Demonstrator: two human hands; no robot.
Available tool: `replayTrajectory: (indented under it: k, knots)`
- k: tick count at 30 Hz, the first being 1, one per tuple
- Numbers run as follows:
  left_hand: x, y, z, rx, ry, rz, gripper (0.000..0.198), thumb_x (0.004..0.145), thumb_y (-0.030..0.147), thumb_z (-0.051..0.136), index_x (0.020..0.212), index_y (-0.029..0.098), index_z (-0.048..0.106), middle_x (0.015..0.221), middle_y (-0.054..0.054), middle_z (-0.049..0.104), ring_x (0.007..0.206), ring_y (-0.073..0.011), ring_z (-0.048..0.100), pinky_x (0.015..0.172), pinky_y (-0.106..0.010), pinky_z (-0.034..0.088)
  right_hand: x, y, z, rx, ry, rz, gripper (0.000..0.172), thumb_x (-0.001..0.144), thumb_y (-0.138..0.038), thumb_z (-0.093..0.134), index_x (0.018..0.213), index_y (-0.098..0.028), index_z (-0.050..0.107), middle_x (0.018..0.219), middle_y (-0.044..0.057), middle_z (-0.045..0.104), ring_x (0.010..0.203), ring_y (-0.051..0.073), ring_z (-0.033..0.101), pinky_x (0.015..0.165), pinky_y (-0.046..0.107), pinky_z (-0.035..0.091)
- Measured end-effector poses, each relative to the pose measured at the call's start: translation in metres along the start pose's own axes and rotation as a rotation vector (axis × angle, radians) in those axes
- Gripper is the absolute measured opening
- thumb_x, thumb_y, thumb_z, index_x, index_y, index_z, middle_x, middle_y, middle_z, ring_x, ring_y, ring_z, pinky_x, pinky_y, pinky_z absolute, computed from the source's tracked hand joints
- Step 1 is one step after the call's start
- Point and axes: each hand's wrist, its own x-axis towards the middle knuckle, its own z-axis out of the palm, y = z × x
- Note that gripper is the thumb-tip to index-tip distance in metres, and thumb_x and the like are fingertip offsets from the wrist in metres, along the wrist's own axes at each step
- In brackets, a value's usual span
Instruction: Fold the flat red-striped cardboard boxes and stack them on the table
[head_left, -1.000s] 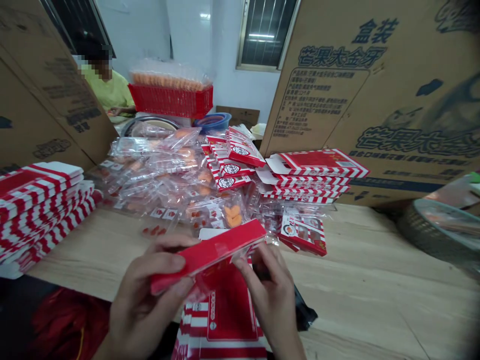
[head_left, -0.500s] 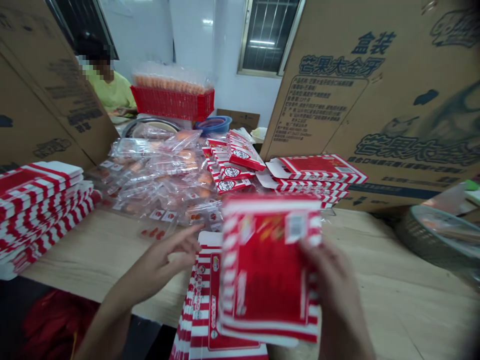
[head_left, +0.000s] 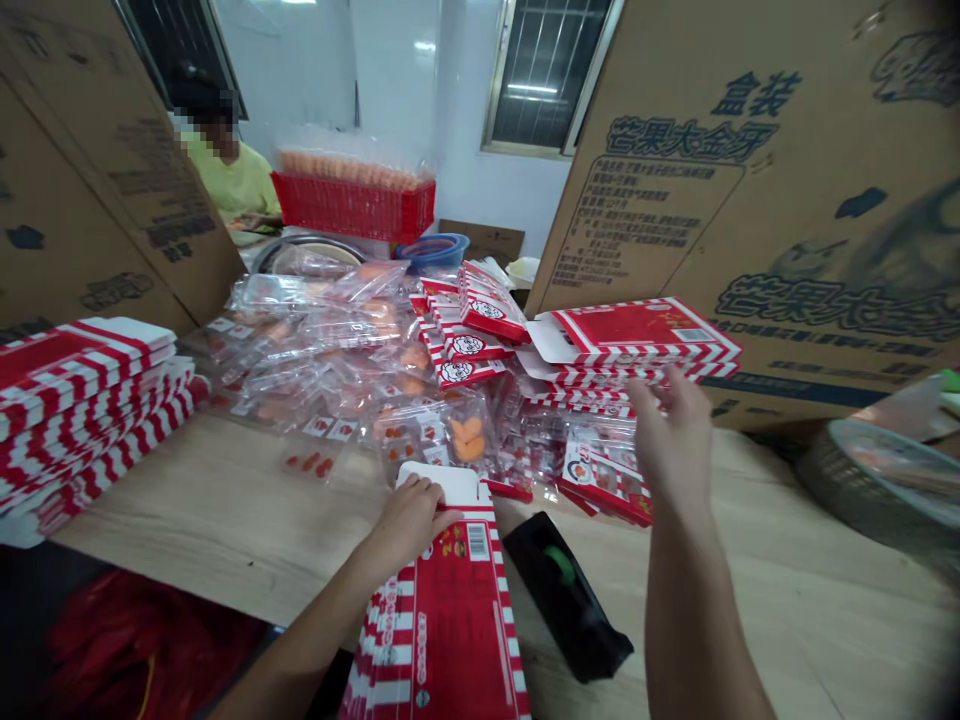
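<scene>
My left hand (head_left: 409,525) grips the upper end of a red-and-white striped carton (head_left: 461,620), near its raised white flap. This carton, with a barcode on its face, lies on a stack of similar flat cartons. My right hand (head_left: 675,430) is raised at the front of the right-hand pile of striped boxes (head_left: 637,330), its fingers apart and holding nothing I can see. Whether its fingertips touch the boxes I cannot tell. Clear packets (head_left: 469,435) with orange pieces lie just beyond my left hand.
Striped cartons (head_left: 90,400) are stacked at the left. A black tape dispenser (head_left: 566,600) lies between my hands. Large cardboard boxes (head_left: 675,200) flank the table. At the back are a red basket (head_left: 352,205) and a person in yellow (head_left: 232,180). A basket (head_left: 877,490) stands far right.
The carton my right hand held up now lies on the front stack. My left hand has come onto its upper end, while my right hand has moved up towards the right-hand pile.
</scene>
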Motion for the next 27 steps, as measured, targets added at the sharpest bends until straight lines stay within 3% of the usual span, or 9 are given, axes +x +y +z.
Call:
replayTrajectory:
  k: [4, 7, 9, 11, 15, 18, 22, 25, 27]
  knots:
    - [-0.001, -0.007, -0.020, -0.066, 0.018, -0.061, 0.031, 0.087, 0.042, 0.048, 0.069, 0.018, 0.053, 0.073, -0.003, 0.057, 0.070, -0.0185, 0.053, 0.064, -0.029, 0.039, -0.102, -0.007, 0.005, 0.115, -0.289, 0.090, 0.047, 0.081, -0.054, 0.051, 0.106, -0.018, 0.066, 0.108, 0.012, 0.068, 0.104, 0.027, 0.062, 0.090, 0.044, 0.049]
    - [-0.003, -0.008, -0.039, -0.153, -0.028, -0.039, 0.037, 0.089, 0.048, 0.039, 0.068, 0.019, 0.049, 0.065, 0.003, 0.053, 0.062, -0.0141, 0.050, 0.057, -0.024, 0.035, -0.163, -0.013, 0.011, 0.497, -0.814, 0.422, 0.051, 0.082, -0.054, 0.053, 0.121, -0.021, 0.059, 0.122, 0.011, 0.063, 0.111, 0.025, 0.059, 0.094, 0.041, 0.046]
    - [-0.003, -0.002, -0.051, -0.201, -0.087, -0.010, 0.040, 0.088, 0.050, 0.038, 0.066, 0.019, 0.048, 0.062, 0.005, 0.051, 0.058, -0.0122, 0.048, 0.053, -0.022, 0.032, -0.184, -0.020, 0.014, 0.723, -1.008, 0.603, 0.053, 0.080, -0.056, 0.056, 0.120, -0.021, 0.060, 0.119, 0.010, 0.065, 0.110, 0.026, 0.060, 0.094, 0.042, 0.046]
    - [-0.002, 0.009, -0.061, -0.222, -0.139, 0.016, 0.043, 0.086, 0.051, 0.041, 0.059, 0.019, 0.046, 0.056, 0.005, 0.047, 0.053, -0.0109, 0.044, 0.049, -0.022, 0.028, -0.188, -0.027, 0.015, 0.818, -1.049, 0.652, 0.051, 0.075, -0.054, 0.063, 0.113, -0.021, 0.063, 0.110, 0.009, 0.069, 0.106, 0.027, 0.062, 0.093, 0.043, 0.046]
    - [0.005, 0.037, -0.072, -0.204, -0.143, 0.001, 0.052, 0.080, 0.057, 0.048, 0.046, 0.019, 0.038, 0.044, 0.006, 0.034, 0.044, -0.0102, 0.033, 0.045, -0.025, 0.018, -0.176, -0.043, 0.016, 0.681, -1.012, 0.525, 0.045, 0.070, -0.042, 0.073, 0.109, -0.021, 0.064, 0.113, 0.008, 0.068, 0.107, 0.027, 0.061, 0.098, 0.045, 0.041]
    - [0.009, 0.049, -0.072, -0.215, -0.114, -0.022, 0.050, 0.080, 0.050, 0.049, 0.045, 0.020, 0.032, 0.044, 0.006, 0.027, 0.044, -0.0095, 0.028, 0.045, -0.026, 0.015, -0.173, -0.046, 0.015, 0.645, -1.001, 0.508, 0.049, 0.077, -0.054, 0.061, 0.112, -0.021, 0.063, 0.126, 0.010, 0.060, 0.119, 0.026, 0.052, 0.105, 0.044, 0.032]
    - [0.007, 0.051, -0.069, -0.287, -0.123, -0.012, 0.041, 0.080, 0.033, 0.046, 0.046, 0.020, 0.026, 0.047, 0.007, 0.021, 0.044, -0.0088, 0.025, 0.043, -0.025, 0.016, -0.178, -0.047, 0.015, 0.717, -1.007, 0.681, 0.060, 0.076, -0.066, 0.051, 0.111, -0.019, 0.065, 0.121, 0.010, 0.063, 0.121, 0.028, 0.051, 0.106, 0.043, 0.031]
    - [0.002, 0.047, -0.067, -0.337, -0.107, 0.030, 0.040, 0.081, 0.032, 0.046, 0.046, 0.020, 0.033, 0.047, 0.006, 0.029, 0.047, -0.0099, 0.033, 0.045, -0.024, 0.025, -0.180, -0.048, 0.016, 0.847, -1.029, 0.753, 0.053, 0.072, -0.060, 0.063, 0.104, -0.019, 0.068, 0.113, 0.009, 0.068, 0.114, 0.030, 0.057, 0.100, 0.043, 0.038]
    - [-0.003, 0.043, -0.063, -0.352, -0.012, 0.055, 0.033, 0.085, 0.032, 0.044, 0.055, 0.019, 0.048, 0.059, 0.002, 0.049, 0.062, -0.0140, 0.049, 0.060, -0.026, 0.039, -0.180, -0.046, 0.017, 0.869, -0.994, 0.765, 0.048, 0.070, -0.053, 0.069, 0.102, -0.018, 0.070, 0.111, 0.009, 0.069, 0.111, 0.030, 0.058, 0.099, 0.044, 0.040]
